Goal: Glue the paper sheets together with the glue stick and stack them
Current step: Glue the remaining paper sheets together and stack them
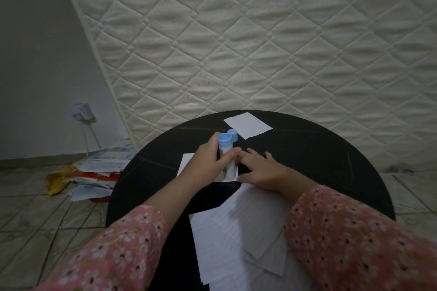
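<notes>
Glue stick at work on a small sheet

Glue stick (227, 160): upright, blue end on top, gripped round its barrel by the left hand (208, 163), lower end down on the small sheet (186, 164) at mid-counter, apparently to spread glue.
Right hand (257, 169): fingers straight and spread, pressing flat at the sheet's right edge, likely to stop it sliding.
Blue cap (233, 135): standing just behind the stick, set aside within reach.
Second small sheet (247, 124): lying apart at the far edge of the round black counter (331, 160).
Loose pile of sheets (238, 238): near edge, between the floral sleeves, seemingly the supply.
Quilted mattress (260, 35): leaning behind.
</notes>
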A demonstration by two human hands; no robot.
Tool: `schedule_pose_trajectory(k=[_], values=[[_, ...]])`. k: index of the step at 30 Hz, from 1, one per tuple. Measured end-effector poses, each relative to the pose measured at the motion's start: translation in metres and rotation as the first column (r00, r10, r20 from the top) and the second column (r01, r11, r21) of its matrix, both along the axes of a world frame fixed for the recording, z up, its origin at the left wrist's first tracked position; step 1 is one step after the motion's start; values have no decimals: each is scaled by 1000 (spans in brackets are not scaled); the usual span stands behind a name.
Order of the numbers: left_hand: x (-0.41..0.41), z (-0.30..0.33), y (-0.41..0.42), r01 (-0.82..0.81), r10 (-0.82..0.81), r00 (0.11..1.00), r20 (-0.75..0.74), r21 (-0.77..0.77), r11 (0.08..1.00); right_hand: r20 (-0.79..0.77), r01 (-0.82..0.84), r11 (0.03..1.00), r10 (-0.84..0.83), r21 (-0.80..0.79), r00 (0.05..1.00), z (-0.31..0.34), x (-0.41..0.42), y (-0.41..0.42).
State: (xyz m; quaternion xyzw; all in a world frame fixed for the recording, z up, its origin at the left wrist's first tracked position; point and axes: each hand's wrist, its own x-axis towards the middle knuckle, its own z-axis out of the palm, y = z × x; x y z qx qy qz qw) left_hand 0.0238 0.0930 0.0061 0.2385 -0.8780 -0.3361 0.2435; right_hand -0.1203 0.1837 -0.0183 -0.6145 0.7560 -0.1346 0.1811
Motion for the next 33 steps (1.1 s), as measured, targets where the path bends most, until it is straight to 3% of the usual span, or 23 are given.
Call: schedule_pose_trajectory(k=[16, 33], values=[[14, -1, -13, -3, 2, 1000, -6, -18, 1000, 12, 64, 998, -64, -26, 998, -7, 2, -9], [65, 6, -42, -218, 218, 975, 30, -18, 976, 11, 78, 997, -78, -20, 997, -10, 1, -9]])
